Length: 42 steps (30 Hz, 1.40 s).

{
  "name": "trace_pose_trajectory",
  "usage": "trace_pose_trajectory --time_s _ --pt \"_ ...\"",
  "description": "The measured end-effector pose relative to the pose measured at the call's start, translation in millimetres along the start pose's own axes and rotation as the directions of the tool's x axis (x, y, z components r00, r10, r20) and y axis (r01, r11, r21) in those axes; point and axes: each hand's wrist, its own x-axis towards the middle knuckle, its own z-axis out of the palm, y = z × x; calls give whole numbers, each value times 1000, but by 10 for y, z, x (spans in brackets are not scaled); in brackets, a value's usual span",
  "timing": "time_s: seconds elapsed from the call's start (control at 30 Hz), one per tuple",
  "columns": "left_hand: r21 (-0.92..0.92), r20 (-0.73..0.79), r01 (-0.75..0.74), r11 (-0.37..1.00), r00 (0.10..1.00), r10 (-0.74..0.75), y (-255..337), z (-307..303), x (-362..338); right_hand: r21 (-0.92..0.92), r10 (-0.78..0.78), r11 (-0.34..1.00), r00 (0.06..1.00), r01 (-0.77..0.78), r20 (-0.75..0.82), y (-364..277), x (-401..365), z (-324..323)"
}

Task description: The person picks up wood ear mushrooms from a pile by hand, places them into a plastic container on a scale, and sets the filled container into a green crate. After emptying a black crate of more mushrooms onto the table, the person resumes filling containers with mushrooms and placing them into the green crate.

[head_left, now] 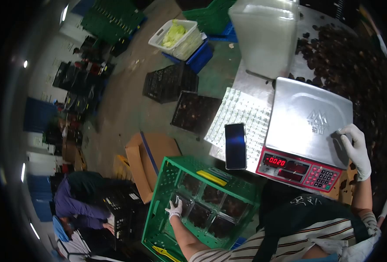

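Your left hand (174, 208) is nearer the clear boxes (199, 215), at the leftmost; your right hand (356, 150) is at the scale (307, 118). Neither grip's opening nor hold can be told.

The one clearly readable figure is "-0.020", in glowing red digits on the upper left display (275, 161) of the red-fronted scale (309, 139). The markings on its keypad (321, 178) are too small to make out. The scale's metal pan (304, 100) bears a raised emblem (318, 117) of peaked strokes, with smaller characters beneath it that cannot be read. White characters, too slanted and blurred to read surely, stand on the chest of the dark apron (298, 214). Rows of small repeated print cover the white sheet (250, 111) beside the scale, none of it legible at this size.
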Motion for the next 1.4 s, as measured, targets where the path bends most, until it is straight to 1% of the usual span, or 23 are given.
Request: trace_pose_trajectory --time_s 0.03,0.1,0.13,0.17,0.2,0.23,0.27,0.3,0.33,0.37,0.4,0.43,0.57,0.63,0.73,0.8,0.83,0.87,0.9,0.97,1.0,1.13,1.4 --pt "36 21 -3 999 1000 3 93 -53 19 5 -22 1000 1000 22 7 -32 7 13" --pt "-52 27 -213 976 976 214 -120 99 636 -22 -60 998 997 59 -39 -78 22 -56" --pt "-256 167 -302 918 922 349 -18 37 674 -51 -82 996 995 79 -57 -89 6 -115" --pt "-57 201 -271 961 940 277 357 -181 399 -84 -104 992 992 97 -73 -63 -19 -161" --pt "44 179 -348 936 925 336 743 -430 56 -74 -133 989 986 126 -97 24 -57 -188" --pt "66 77 -500 864 866 495 1268 -766 -762 -90 -148 986 982 138 -119 77 -94 -226" --pt "-188 38 -614 766 775 631 1481 -804 -592 -90 -140 988 980 128 -140 111 -136 -270" --pt "-214 40 -717 663 672 740 1947 -1105 -1175 -86 -134 989 979 121 -156 145 -183 -310" --pt "-423 -224 -873 242 360 906 2265 -1121 -1329 -93 -144 987 974 130 -173 196 -227 -333" --pt "-297 -318 -944 144 240 917 2648 -1329 -1935 -96 -155 986 970 139 -187 247 -272 -347" --pt "16 -381 -989 148 131 915 2966 -1503 -2290 -108 -161 984 966 142 -202 276 -322 -363" --pt "208 -405 -975 80 -11 914 3228 -1609 -2857 -108 -157 985 968 137 -197 303 -386 -396" --pt "393 -426 -864 -314 -474 770 4430 -1676 -3692 -136 -177 980 955 147 -239 374 -746 -445" --pt "550 -433 -798 -246 -524 733 5120 -1693 -3855 -144 -158 980 977 138 -143 400 -972 -480" --pt "675 -435 -737 44 -349 830 5799 -1660 -4162 -135 -37 990 995 25 -91 545 -1355 -431" --pt "642 -429 -739 206 -123 895 6260 -1611 -3980 -142 37 988 988 -59 -152 638 -1626 -455" --pt "623 -445 -757 198 -135 885 6454 -1573 -3793 -136 79 985 979 -106 -189 663 -1755 -481" --pt "448 -452 -872 198 -30 892 6670 -1552 -3592 -127 122 980 967 -152 -223 690 -1871 -510" --pt "356 -455 -915 189 7 890 6480 -1487 -3829 -140 132 975 954 -174 -268 735 -1974 -520" --pt "468 -410 -823 320 118 904 6302 -1477 -4223 -147 171 962 925 -232 -340 803 -2186 -469" --pt "527 -407 -772 355 138 903 6335 -1432 -4236 -121 197 960 916 -253 -349 813 -2256 -468" --pt "602 -452 -705 374 84 888 6445 -1334 -4235 -122 238 953 935 -277 -264 899 -2385 -350" --pt "573 -547 -733 366 -9 837 6519 -1307 -4092 -47 242 965 948 -257 -209 924 -2323 -226"
